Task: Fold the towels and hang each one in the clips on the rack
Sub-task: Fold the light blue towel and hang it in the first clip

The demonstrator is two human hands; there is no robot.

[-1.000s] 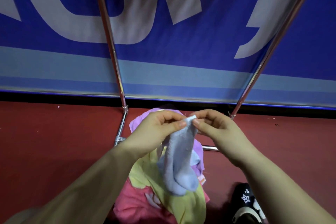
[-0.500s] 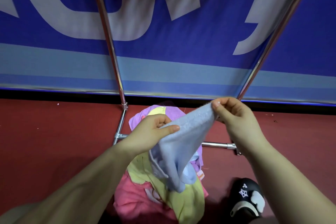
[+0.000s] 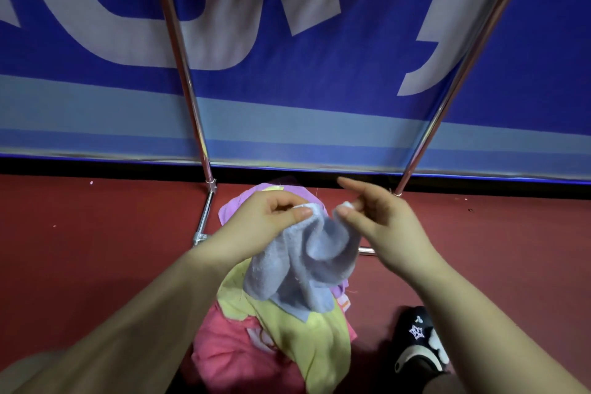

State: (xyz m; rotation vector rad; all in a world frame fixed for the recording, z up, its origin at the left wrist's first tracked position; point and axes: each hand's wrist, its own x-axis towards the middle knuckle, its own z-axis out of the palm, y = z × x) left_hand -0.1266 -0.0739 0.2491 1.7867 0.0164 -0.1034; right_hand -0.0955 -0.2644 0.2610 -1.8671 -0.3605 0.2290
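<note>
**Towel held by two corners, fold in progress**

Between the fingertips, the left hand (image 3: pixel 271 217) pinches one corner of the pale blue towel (image 3: pixel 307 265) with thumb and curled finger; the right hand (image 3: pixel 377 224) pinches the next corner, its other fingers loosely spread. The towel sags limp and bunched above the heap of towels (image 3: pixel 271 345) on the floor. Judging by this, folding is underway; next, the corners need aligning before reaching the rack (image 3: pixel 188 89).

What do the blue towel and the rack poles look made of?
Blue towel: soft terry-like cloth, seemingly; fuzzy nap, limp folds between the left hand and right hand. Rack poles: polished metal, probably chromed or stainless; thin bright highlights along them.
</note>
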